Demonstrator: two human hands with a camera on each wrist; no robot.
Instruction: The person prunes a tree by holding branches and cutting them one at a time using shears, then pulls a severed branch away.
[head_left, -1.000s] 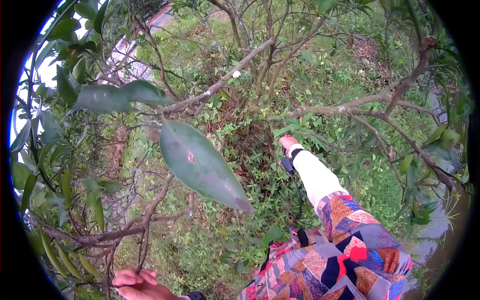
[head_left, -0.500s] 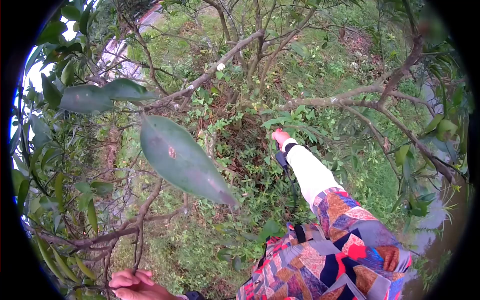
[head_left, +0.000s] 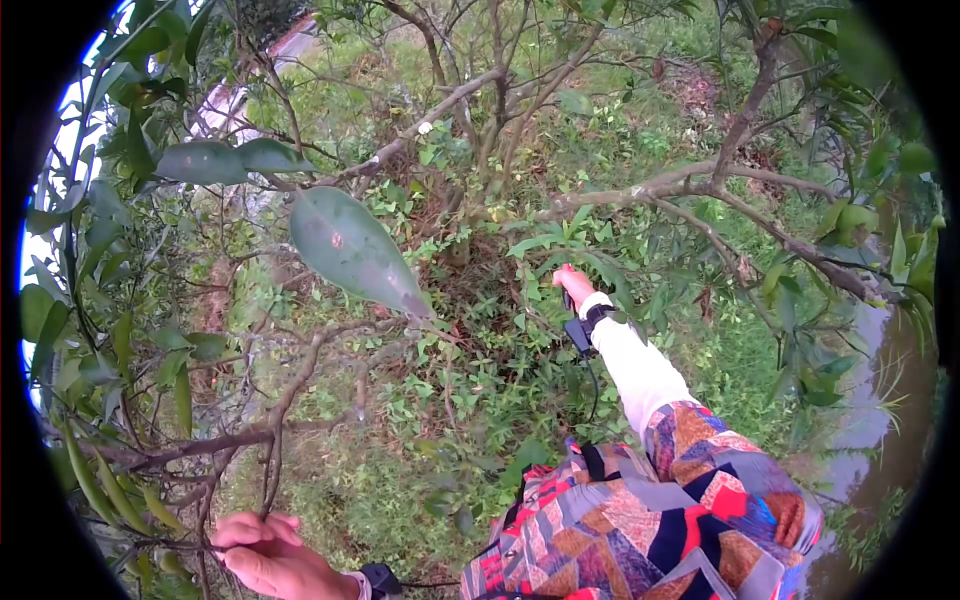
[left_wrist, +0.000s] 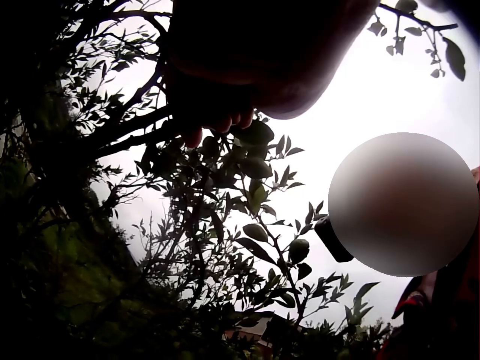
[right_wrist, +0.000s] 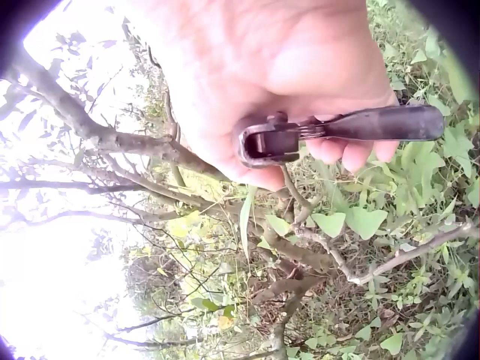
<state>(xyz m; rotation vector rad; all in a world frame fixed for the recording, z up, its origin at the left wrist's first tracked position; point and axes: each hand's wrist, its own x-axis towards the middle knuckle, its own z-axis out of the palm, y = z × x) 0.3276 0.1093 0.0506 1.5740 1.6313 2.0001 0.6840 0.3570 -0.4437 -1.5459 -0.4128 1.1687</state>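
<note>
At the lower left of the head view, my left hand (head_left: pixel 275 560) has its fingers curled round a thin branch (head_left: pixel 170 545). The left wrist view shows that hand as a dark shape against the sky, fingertips (left_wrist: pixel 221 124) beside the branches. My right hand (head_left: pixel 575 285) is stretched forward over the undergrowth. In the right wrist view it grips pruning shears (right_wrist: pixel 367 124) with a dark handle and a spring; the palm and fingers hide the rest of them. A leafy twig (head_left: pixel 545 242) is just beyond the right fingers.
A large spotted leaf (head_left: pixel 355 250) hangs close before the head camera. Thick branches cross at the left (head_left: pixel 300 385) and right (head_left: pixel 740 200). Weeds (head_left: pixel 480 380) cover the ground. A strip of water (head_left: pixel 865 400) lies at the right. A cable (head_left: pixel 592 385) hangs from the right wrist.
The head view has shifted, and the spotted leaf looks smaller and higher. My right hand has moved slightly right against the branches, showing more wrist strap. The left hand stays on the thin branch.
</note>
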